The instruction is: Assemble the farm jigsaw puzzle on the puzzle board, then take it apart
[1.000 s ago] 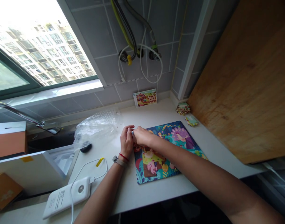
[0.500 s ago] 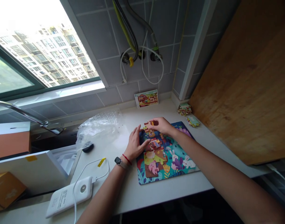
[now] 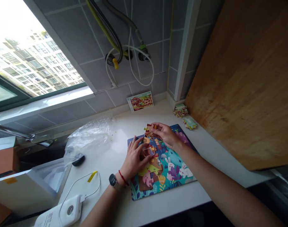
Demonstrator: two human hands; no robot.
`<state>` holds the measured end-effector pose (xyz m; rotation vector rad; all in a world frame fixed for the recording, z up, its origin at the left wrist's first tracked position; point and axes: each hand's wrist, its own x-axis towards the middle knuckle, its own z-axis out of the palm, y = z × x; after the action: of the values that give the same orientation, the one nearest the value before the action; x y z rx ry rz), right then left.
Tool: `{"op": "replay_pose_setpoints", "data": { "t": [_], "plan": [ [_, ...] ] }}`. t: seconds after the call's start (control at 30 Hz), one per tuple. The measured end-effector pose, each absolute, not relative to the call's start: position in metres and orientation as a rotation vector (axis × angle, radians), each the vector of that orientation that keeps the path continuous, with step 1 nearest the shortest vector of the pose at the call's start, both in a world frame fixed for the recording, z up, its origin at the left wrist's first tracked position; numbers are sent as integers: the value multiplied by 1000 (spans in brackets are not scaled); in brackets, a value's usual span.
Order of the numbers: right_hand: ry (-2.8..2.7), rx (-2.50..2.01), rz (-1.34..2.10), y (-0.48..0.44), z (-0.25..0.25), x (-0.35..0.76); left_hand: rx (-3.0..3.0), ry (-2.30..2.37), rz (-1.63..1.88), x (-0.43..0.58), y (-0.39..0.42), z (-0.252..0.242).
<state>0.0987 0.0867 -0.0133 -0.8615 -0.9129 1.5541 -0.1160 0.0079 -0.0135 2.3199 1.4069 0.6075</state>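
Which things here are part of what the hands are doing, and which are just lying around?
Part of the puzzle work:
left hand
right hand, holding a puzzle piece
jigsaw puzzle
stacked puzzle pieces
farm picture card

Just lying about:
plastic bag
white power bank
white cable
small black object

The only view comes from a camera worn on the person's head, looking forward and down over both forearms from close above the white worktop [image 3: 110,164]. The wide, tilted frame sets the left hand [image 3: 134,160] and right hand [image 3: 166,135] low and central, with the tiled wall [image 3: 63,31] and window [image 3: 40,56] across the top.
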Motion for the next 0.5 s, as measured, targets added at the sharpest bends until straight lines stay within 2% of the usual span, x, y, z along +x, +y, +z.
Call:
{"op": "replay_pose_setpoints", "data": {
  "t": [0.27, 0.5],
  "plan": [
    [-812, -841, 1608, 83, -17, 93, 2294, 1155, 666, -116, 9, -6],
    [-802, -808, 1630, 81, -14, 94, 2439, 1224, 425, -109, -4, -3]
  ]
}}
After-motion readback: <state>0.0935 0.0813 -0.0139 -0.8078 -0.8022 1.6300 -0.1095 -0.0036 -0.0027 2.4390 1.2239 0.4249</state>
